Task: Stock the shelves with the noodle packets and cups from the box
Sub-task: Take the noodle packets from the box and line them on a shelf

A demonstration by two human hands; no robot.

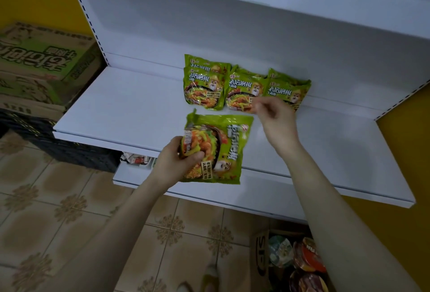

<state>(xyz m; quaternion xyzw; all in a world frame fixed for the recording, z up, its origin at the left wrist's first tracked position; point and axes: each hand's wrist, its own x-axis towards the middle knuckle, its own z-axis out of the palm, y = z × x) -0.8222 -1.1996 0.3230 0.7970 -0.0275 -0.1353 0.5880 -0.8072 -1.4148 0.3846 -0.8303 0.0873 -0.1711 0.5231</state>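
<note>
Left hand (174,163) has a firm grip on a green plastic noodle packet (223,142): thumb curled over the printed front, fingers wrapped round its left edge. The packet is turned sideways over the front part of the white metal shelf (116,110), and whether it touches the board is hard to tell. Further back on that same shelf are three short rows of matching green packets (202,89), side by side and leaning back, each front one with another tucked behind it. Right hand (277,117) is up at the middle row with its fingers curled in, thumb and forefinger tips together right at the front packet's lower right corner. Pinching it or only touching it, I cannot tell from here. Low at bottom right, beneath the shelf, there's an open brown cardboard box (261,256) with round foil-lidded noodle cups (307,256) lying inside. Off to the left, beside the shelf's end, green-printed cardboard cartons (41,59) are stacked above a black plastic crate (69,152). Below them are patterned beige floor tiles (69,210).
</note>
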